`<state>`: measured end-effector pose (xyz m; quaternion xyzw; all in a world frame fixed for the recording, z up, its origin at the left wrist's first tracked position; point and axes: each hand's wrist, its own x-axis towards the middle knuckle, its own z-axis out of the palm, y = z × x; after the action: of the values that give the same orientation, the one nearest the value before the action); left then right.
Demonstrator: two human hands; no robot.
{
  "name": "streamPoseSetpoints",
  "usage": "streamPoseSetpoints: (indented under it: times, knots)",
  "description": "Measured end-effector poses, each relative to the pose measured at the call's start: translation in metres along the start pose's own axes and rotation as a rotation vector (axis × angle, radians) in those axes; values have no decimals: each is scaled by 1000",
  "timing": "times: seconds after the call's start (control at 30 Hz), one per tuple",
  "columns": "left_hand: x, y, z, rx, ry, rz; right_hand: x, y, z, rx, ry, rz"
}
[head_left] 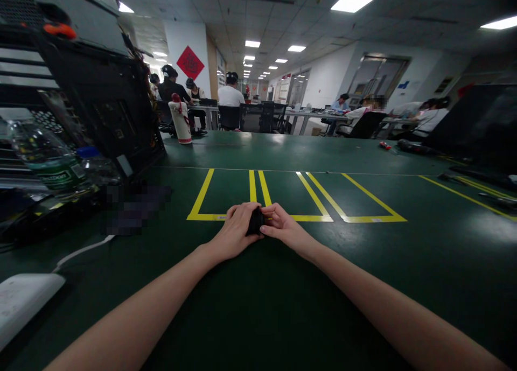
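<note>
A small black rounded object (254, 222) is held between my two hands, low over the green table; its kind I cannot make out. My left hand (236, 228) is closed around its left side, with the fingers over the top and the thumb underneath. From the right, my right hand (286, 230) pinches the narrower end of the same object between thumb and fingers. Part of the object is hidden behind the fingers. Yellow tape outlines (311, 218) on the table lie just beyond and beside the hands.
At left stand a black computer case (121, 112), a plastic bottle (52, 155) and a white power strip (28, 301) with a cable. A pale cylindrical bottle (180, 120) stands farther back. Dark equipment (480, 128) sits at right. Several people work at tables beyond.
</note>
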<state>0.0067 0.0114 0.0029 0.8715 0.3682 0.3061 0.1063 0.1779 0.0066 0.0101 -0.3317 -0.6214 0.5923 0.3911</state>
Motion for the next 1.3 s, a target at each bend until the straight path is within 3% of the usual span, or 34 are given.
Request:
streamPoseSetpoints:
  times: [0.33, 0.47, 0.63, 0.97, 1.3]
  knots:
    - [0, 3, -4, -15, -22, -12, 1, 5, 2, -107, 96, -48]
    - [0, 1, -3, -7, -24, -13, 2, 8, 0, -164, 65, -65]
    - [0, 1, -1, 7, -7, 0, 1, 9, -1, -68, -1, -112]
    - [0, 1, -1, 2, -14, -2, 4, 10, -1, -98, 77, -77]
    - [0, 1, -2, 13, -17, -2, -1, 4, 0, -15, 7, -63]
